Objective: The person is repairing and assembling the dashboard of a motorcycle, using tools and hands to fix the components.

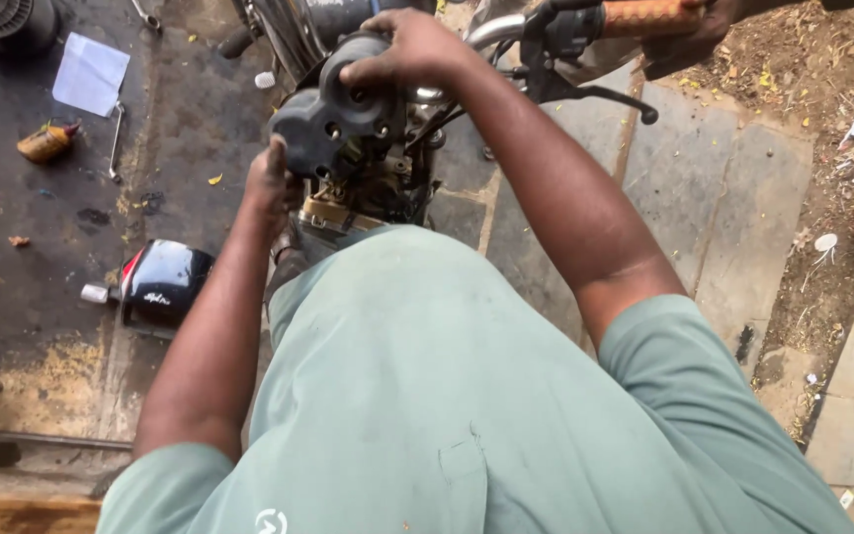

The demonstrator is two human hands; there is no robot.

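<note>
I stand over the front of a motorcycle. My right hand (pixel 409 46) grips the top of the dark grey instrument housing (pixel 333 124), seen from its back side with several screw holes. My left hand (pixel 271 183) presses against the housing's lower left edge, fingers curled on it. Below the housing sit cables and a brass-coloured bracket (pixel 333 213). The handlebar (pixel 491 30) runs to the right, with a black lever (pixel 595 94) and an orange grip (pixel 649 17). Another person's hand (pixel 689 44) rests by that grip.
A black motorcycle panel (pixel 162 284) lies on the oily floor at the left. A yellow bottle (pixel 44 141), a wrench (pixel 115 143) and a sheet of paper (pixel 90 73) lie further back. Stone slabs (pixel 724 198) and littered dirt (pixel 842 89) are on the right.
</note>
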